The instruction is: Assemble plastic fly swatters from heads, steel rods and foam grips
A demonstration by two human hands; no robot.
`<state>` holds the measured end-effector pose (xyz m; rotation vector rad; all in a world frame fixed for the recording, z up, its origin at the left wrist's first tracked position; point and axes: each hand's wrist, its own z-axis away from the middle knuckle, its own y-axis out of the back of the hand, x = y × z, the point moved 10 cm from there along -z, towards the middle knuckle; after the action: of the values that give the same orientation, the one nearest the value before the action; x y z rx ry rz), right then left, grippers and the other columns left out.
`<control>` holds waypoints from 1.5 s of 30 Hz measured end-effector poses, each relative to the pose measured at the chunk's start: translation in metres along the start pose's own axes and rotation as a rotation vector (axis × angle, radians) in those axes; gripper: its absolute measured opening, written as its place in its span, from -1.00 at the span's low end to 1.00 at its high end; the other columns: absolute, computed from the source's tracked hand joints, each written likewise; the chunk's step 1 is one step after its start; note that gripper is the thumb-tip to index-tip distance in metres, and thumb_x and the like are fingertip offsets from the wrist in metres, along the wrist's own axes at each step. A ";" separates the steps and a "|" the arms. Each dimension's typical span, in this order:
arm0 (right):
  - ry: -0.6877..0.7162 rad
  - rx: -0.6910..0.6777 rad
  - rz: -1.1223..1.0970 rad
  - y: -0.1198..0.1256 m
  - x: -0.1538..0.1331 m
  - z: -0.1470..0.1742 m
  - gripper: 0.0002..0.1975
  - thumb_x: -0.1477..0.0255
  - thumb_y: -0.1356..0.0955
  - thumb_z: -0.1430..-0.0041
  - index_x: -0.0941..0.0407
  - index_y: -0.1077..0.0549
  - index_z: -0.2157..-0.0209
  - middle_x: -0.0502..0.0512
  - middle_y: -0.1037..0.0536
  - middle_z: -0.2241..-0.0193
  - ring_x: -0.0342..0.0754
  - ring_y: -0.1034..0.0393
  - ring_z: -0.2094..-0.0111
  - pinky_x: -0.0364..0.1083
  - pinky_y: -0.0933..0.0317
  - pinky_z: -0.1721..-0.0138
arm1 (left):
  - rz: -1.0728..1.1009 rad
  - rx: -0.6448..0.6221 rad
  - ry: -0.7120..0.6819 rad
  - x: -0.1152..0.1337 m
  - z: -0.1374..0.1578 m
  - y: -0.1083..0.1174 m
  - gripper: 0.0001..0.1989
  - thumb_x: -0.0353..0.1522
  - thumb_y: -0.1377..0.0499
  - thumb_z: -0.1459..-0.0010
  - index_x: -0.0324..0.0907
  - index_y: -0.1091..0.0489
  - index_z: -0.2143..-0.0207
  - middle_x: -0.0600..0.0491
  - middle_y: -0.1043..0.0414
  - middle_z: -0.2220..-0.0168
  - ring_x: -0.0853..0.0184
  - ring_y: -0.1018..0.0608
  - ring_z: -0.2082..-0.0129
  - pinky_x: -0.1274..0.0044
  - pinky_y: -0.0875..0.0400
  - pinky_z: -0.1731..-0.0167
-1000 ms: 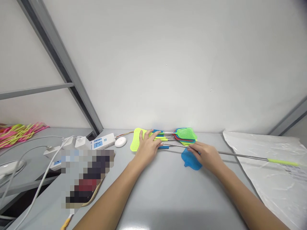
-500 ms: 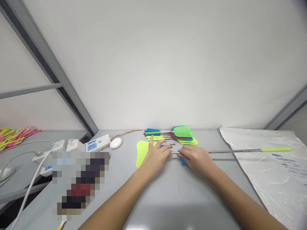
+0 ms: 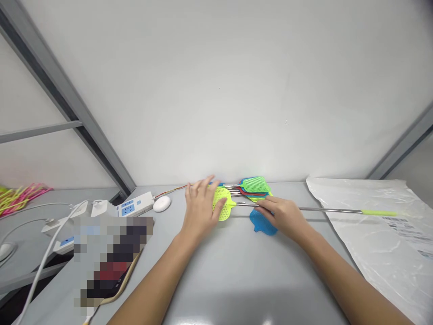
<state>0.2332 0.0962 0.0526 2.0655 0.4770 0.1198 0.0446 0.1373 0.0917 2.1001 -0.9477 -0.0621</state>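
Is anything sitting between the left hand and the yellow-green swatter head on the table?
Nothing visible does. The left hand already rests against the yellow-green swatter head, fingers on its left edge. The right hand holds the steel rod attached to it, partly over a blue swatter head.

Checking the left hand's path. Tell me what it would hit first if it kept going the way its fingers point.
The left hand points toward the wall. First in line are probably the handles of the swatter pile just past its fingertips, then the wall; depth is hard to judge.
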 end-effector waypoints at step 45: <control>-0.017 0.019 0.038 0.005 0.022 -0.001 -0.67 0.26 -0.18 -0.32 0.07 -0.51 0.33 0.06 -0.51 0.47 -0.10 -0.35 0.43 -0.11 -0.06 0.34 | 0.757 -0.073 0.845 -0.140 0.017 -0.025 -0.53 0.05 -0.17 0.04 -0.21 -0.43 0.41 0.05 -0.47 0.53 0.34 -0.45 0.57 0.57 -0.24 0.58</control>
<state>0.2548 0.1030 0.0549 2.0930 0.4302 0.1207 -0.0468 0.2262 0.0262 1.3431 -1.0776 1.0624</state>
